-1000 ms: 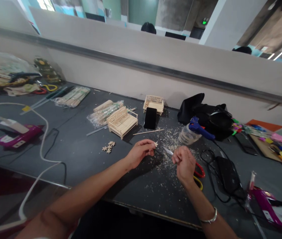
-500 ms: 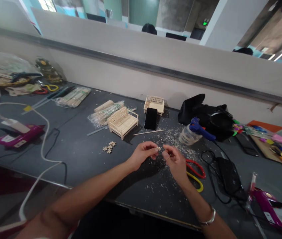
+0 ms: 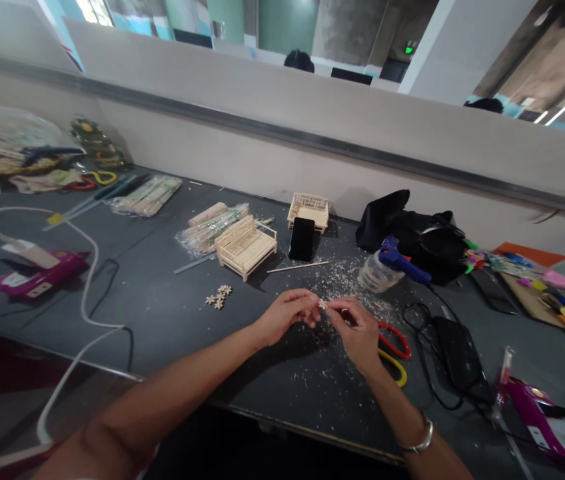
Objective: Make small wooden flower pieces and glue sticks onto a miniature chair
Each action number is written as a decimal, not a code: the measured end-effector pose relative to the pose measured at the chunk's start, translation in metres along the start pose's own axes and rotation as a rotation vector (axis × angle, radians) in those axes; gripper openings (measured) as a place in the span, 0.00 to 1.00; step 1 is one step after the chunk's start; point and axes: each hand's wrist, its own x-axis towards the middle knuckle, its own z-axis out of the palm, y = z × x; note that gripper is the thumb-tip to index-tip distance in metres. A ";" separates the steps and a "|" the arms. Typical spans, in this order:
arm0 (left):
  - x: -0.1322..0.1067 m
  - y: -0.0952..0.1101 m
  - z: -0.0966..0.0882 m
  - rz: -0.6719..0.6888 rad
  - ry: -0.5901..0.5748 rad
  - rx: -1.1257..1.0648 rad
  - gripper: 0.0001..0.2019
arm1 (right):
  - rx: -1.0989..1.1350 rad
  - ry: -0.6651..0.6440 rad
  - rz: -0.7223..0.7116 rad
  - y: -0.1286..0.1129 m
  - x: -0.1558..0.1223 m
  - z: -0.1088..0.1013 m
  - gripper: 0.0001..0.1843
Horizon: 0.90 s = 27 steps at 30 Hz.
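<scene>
My left hand and my right hand meet above the dark table, and both pinch a tiny pale wooden flower piece between their fingertips. Red and yellow scissors lie on the table just right of my right hand, partly hidden by it. A few matching wooden flower pieces lie to the left of my left hand. Wood shavings are scattered around and beyond my hands.
A small wooden bench, a black phone leaning on a wooden box, a loose stick, bagged sticks, a blue glue gun, a black bag, black cables, pink tools and a white cord.
My right hand set down the scissors it was holding, moved left and joined my left hand on the small wooden flower piece. My left hand shifted slightly right.
</scene>
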 end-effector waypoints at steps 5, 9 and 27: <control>0.000 -0.002 0.000 0.003 0.025 0.067 0.20 | 0.018 -0.025 0.015 0.001 -0.001 0.001 0.05; 0.000 -0.001 0.000 0.001 0.046 0.084 0.22 | 0.092 0.038 0.117 0.005 -0.002 0.000 0.05; 0.004 -0.011 -0.002 0.077 0.013 0.369 0.18 | -0.046 -0.088 0.055 0.008 0.002 0.000 0.08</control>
